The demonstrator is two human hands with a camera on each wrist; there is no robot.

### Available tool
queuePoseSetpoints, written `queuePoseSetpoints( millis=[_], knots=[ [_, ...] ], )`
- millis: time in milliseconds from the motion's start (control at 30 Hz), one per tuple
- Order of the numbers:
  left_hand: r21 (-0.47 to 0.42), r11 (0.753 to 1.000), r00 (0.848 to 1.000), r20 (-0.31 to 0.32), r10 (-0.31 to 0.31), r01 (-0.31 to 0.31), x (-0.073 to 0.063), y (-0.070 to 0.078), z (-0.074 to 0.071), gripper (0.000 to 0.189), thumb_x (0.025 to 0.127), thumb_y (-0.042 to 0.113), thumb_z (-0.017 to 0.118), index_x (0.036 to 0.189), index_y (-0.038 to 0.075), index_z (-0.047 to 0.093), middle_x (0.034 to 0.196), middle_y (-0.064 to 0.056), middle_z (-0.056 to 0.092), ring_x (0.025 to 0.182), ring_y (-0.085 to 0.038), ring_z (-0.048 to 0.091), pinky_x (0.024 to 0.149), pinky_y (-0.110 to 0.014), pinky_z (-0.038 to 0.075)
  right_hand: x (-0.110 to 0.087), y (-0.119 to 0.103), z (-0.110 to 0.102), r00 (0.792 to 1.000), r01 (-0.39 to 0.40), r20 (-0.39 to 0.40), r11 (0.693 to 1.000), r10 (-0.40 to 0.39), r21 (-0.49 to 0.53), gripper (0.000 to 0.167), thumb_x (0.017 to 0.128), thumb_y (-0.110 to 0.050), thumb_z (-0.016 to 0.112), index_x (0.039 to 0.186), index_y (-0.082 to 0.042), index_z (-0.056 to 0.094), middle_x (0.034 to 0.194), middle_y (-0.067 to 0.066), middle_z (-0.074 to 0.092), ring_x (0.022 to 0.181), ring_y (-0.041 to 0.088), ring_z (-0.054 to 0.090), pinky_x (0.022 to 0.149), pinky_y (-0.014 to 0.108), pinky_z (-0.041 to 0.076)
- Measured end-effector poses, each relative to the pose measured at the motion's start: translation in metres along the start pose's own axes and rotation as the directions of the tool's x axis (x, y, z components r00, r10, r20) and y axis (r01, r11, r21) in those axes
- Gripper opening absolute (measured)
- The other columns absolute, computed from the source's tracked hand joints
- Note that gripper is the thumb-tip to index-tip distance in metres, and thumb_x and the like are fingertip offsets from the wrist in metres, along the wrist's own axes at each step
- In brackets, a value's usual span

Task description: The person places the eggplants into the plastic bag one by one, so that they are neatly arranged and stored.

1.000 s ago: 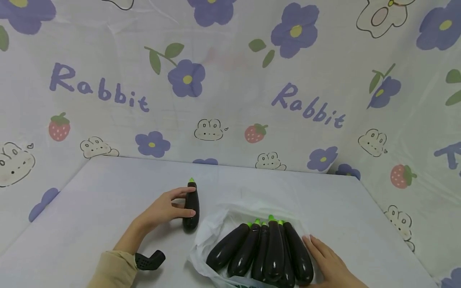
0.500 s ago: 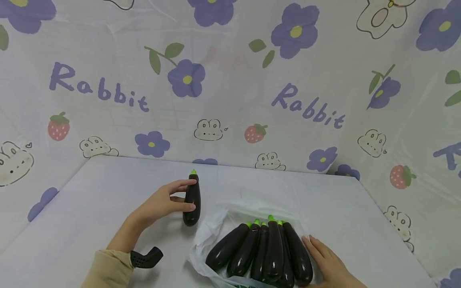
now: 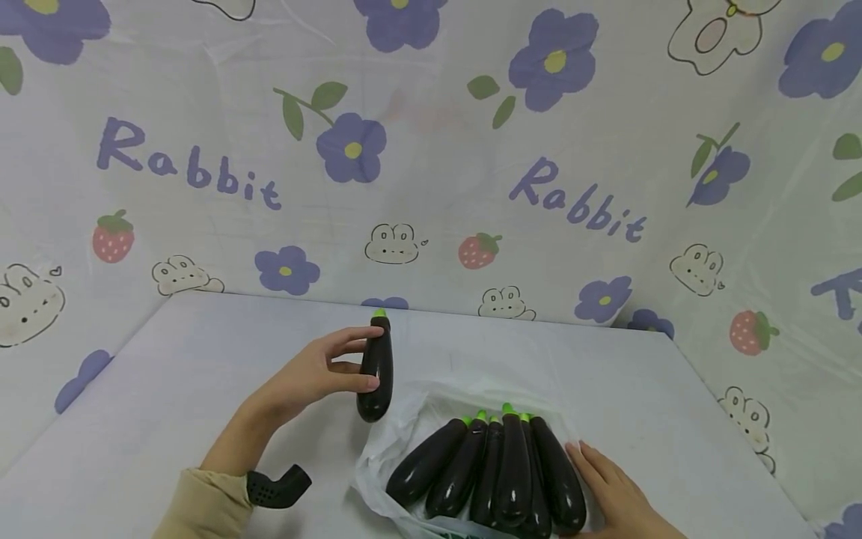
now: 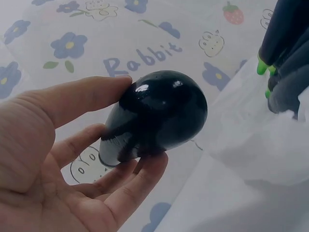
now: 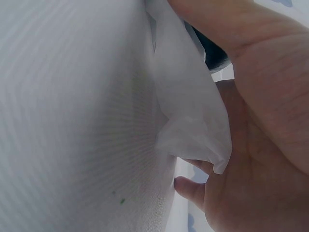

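My left hand (image 3: pixel 316 374) holds an eggplant (image 3: pixel 378 370) between thumb and fingers, above the table. Its green stem end points up and away; in the left wrist view the rounded end of the eggplant (image 4: pixel 166 108) faces the camera. Several more eggplants (image 3: pixel 515 468) lie side by side in a white plastic bag (image 3: pixel 397 442), stems toward the back. On the bag's right side rests my right hand (image 3: pixel 619 486), fingers fairly straight. In the right wrist view the bag's film (image 5: pixel 188 106) passes between thumb and fingers; the thumb's tip is out of frame.
The white table (image 3: pixel 222 337) reaches back to a patterned cloth (image 3: pixel 431 165) with flowers, rabbits and strawberries. A black perforated piece (image 3: pixel 279 486) sits at the left sleeve's cuff. The bag's opening spreads upward over the table's front middle.
My left hand has lifted the eggplant off the table and carried it up and to the right, nearer the bag. The right hand and the bag have stayed put.
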State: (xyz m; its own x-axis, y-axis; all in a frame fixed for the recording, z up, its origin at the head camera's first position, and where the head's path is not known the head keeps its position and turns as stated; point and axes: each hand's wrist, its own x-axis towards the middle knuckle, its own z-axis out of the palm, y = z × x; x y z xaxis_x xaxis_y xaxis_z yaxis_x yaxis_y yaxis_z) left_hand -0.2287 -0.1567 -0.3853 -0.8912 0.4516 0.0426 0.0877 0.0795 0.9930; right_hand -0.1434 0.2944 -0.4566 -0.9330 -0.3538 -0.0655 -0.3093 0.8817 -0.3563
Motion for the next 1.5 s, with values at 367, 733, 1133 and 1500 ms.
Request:
queuePoseSetpoints(
  millis=[367, 733, 1133, 1500],
  knots=[
    [-0.057, 0.998, 0.998, 0.067, 0.001, 0.002, -0.002, 0.015, 0.019, 0.074, 0.081, 0.013, 0.083, 0.146, 0.021, 0.048, 0.145, -0.011, 0.042, 0.114, -0.029, 0.06, 0.095, -0.044, 0.045, -0.002, 0.007, 0.003, 0.997, 0.064, -0.037, 0.998, -0.064, -0.005, 0.117, 0.062, -0.056, 0.087, 0.145, 0.009, 0.037, 0.144, 0.032, 0.036, 0.127, 0.053, 0.038, 0.091, 0.069, 0.037],
    [-0.073, 0.997, 0.99, 0.141, 0.008, 0.003, -0.001, 0.02, 0.039, 0.071, 0.081, 0.012, 0.082, 0.144, 0.021, 0.05, 0.142, -0.012, 0.047, 0.116, -0.028, 0.059, 0.093, -0.044, 0.046, -0.001, 0.012, 0.006, 0.994, 0.09, -0.054, 0.995, -0.092, -0.03, 0.116, 0.063, -0.059, 0.085, 0.144, 0.01, 0.038, 0.143, 0.032, 0.038, 0.125, 0.053, 0.04, 0.088, 0.068, 0.04],
    [-0.112, 0.992, 0.975, 0.217, -0.036, 0.061, 0.001, 0.014, 0.062, 0.066, 0.082, 0.012, 0.08, 0.142, 0.02, 0.052, 0.14, -0.013, 0.045, 0.111, -0.03, 0.061, 0.086, -0.044, 0.051, -0.002, 0.006, 0.002, 0.999, 0.037, -0.019, 0.999, -0.037, 0.018, 0.117, 0.063, -0.058, 0.086, 0.148, 0.006, 0.035, 0.146, 0.031, 0.035, 0.127, 0.053, 0.037, 0.091, 0.07, 0.037],
    [-0.084, 0.992, 0.961, 0.268, -0.07, 0.095, 0.004, 0.003, 0.08, 0.063, 0.083, 0.012, 0.08, 0.14, 0.023, 0.054, 0.139, -0.01, 0.046, 0.106, -0.028, 0.064, 0.087, -0.042, 0.051, 0.0, 0.007, 0.003, 0.992, 0.109, -0.059, 0.994, -0.109, -0.012, 0.114, 0.064, -0.055, 0.087, 0.144, 0.011, 0.038, 0.143, 0.034, 0.038, 0.125, 0.053, 0.039, 0.089, 0.069, 0.039]
  ],
)
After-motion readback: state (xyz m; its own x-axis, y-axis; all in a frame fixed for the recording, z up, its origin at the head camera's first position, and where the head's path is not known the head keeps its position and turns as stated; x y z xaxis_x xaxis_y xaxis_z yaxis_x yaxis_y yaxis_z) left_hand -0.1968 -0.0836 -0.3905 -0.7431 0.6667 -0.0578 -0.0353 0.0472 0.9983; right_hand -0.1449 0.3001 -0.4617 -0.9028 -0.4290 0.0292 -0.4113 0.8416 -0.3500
